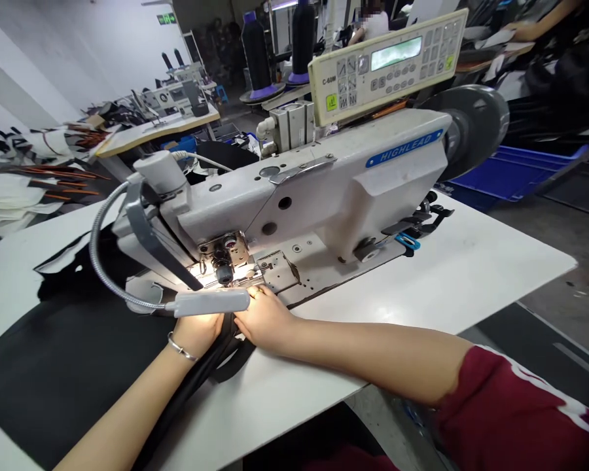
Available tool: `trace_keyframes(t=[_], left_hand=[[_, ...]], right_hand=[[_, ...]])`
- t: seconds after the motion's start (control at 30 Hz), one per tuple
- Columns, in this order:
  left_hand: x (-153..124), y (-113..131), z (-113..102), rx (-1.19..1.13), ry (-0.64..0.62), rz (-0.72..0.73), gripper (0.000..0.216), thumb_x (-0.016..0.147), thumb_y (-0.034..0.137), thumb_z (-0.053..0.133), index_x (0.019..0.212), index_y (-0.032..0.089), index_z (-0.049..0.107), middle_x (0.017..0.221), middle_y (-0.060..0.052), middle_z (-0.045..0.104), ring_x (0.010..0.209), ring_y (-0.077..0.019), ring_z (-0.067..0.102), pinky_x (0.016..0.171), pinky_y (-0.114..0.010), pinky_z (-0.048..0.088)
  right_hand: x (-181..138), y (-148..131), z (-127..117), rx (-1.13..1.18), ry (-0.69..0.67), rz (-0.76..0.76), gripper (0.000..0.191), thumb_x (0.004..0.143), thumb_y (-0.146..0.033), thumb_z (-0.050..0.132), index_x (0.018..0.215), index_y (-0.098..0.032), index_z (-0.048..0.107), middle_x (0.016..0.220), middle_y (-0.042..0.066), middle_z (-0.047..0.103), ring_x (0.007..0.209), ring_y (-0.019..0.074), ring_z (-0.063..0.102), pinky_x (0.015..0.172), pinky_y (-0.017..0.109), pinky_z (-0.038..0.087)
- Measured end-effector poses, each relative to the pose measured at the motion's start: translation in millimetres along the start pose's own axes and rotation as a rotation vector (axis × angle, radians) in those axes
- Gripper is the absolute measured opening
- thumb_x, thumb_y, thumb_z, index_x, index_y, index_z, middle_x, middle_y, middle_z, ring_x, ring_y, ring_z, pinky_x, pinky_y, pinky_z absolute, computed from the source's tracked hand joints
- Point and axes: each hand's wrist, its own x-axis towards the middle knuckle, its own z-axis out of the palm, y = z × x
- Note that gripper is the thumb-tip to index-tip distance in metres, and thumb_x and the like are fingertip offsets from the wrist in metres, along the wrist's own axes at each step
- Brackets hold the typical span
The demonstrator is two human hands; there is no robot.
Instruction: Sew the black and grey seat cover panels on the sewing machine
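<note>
A white industrial sewing machine stands on the white table, its needle area lit by a gooseneck lamp. Black fabric lies to the left of the machine and runs up to the needle. My left hand, with a bangle at the wrist, rests on this fabric; the lamp head hides most of its fingers. Close beside it, my right hand is closed at the fabric's edge just in front of the presser foot. Its fingers are bent and pressed on the black fabric.
A control panel and black thread cones stand above and behind the machine. White table extends to the right. A blue crate sits on the floor at the right. Other workstations and people are in the background.
</note>
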Motion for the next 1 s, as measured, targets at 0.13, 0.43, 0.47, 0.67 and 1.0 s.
trace_keyframes(t=[0.13, 0.43, 0.47, 0.67, 1.0], left_hand=[[15.2, 21.9, -35.7, 0.182, -0.179, -0.089, 0.030, 0.087, 0.009, 0.043, 0.093, 0.011, 0.072, 0.091, -0.016, 0.072, 0.087, -0.0330, 0.065, 0.086, -0.051, 0.048], [5.8, 44.6, -44.0, 0.103, -0.133, -0.334, 0.014, 0.083, 0.012, 0.053, 0.086, 0.015, 0.067, 0.077, -0.007, 0.068, 0.075, -0.0253, 0.061, 0.066, -0.037, 0.042], [1.6, 38.5, -39.4, 0.057, -0.093, -0.307, 0.013, 0.084, 0.014, 0.055, 0.088, 0.015, 0.067, 0.079, -0.007, 0.069, 0.076, -0.0250, 0.061, 0.067, -0.037, 0.042], [-11.2, -4.0, -19.6, -0.265, 0.028, -0.143, 0.019, 0.088, 0.017, 0.051, 0.084, 0.015, 0.069, 0.085, -0.010, 0.072, 0.081, -0.0245, 0.063, 0.079, -0.040, 0.048], [-9.1, -68.0, 21.9, -0.357, 0.103, 0.134, 0.032, 0.085, 0.022, 0.043, 0.057, 0.020, 0.058, 0.056, -0.004, 0.058, 0.055, -0.0191, 0.054, 0.057, -0.035, 0.046]], right_hand=[[-3.9, 4.0, -0.3, 0.018, 0.043, -0.075, 0.026, 0.093, -0.027, 0.054, 0.111, -0.011, 0.063, 0.122, 0.016, 0.061, 0.114, 0.0277, 0.053, 0.108, 0.047, 0.036], [-7.0, 15.3, 10.0, 0.097, 0.079, -0.245, 0.032, 0.092, -0.022, 0.051, 0.116, -0.006, 0.062, 0.121, 0.017, 0.064, 0.118, 0.0269, 0.056, 0.112, 0.046, 0.036], [-7.4, 15.2, 10.0, 0.098, 0.078, -0.244, 0.032, 0.092, -0.023, 0.051, 0.117, -0.006, 0.062, 0.122, 0.017, 0.064, 0.118, 0.0270, 0.056, 0.111, 0.047, 0.036], [-12.6, 1.1, 8.6, 0.039, 0.111, -0.199, 0.041, 0.089, -0.029, 0.053, 0.120, -0.004, 0.061, 0.117, 0.017, 0.065, 0.113, 0.0283, 0.057, 0.102, 0.044, 0.043], [1.8, -54.0, 24.3, -0.377, 0.028, -0.179, 0.053, 0.093, -0.029, 0.044, 0.118, 0.015, 0.058, 0.110, 0.036, 0.062, 0.099, 0.0400, 0.062, 0.082, 0.056, 0.049]])
